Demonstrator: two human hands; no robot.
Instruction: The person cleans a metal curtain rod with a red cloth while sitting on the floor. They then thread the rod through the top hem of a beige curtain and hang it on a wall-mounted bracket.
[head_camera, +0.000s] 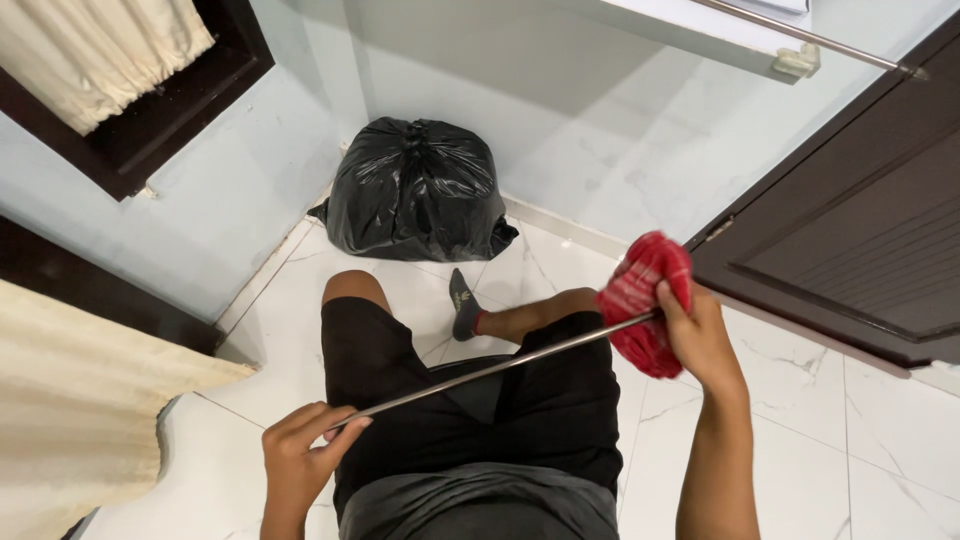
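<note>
The rod lies slantwise across my lap, low at my left, rising to my right. My left hand pinches its near end between fingers and thumb to steady it. My right hand is clenched around a red cloth, wrapped over the rod's far end so the fabric bears on the metal. I'm sitting on the tiled floor; a tied black bag stands in the corner beyond my knees, a dark door to my right.
</note>
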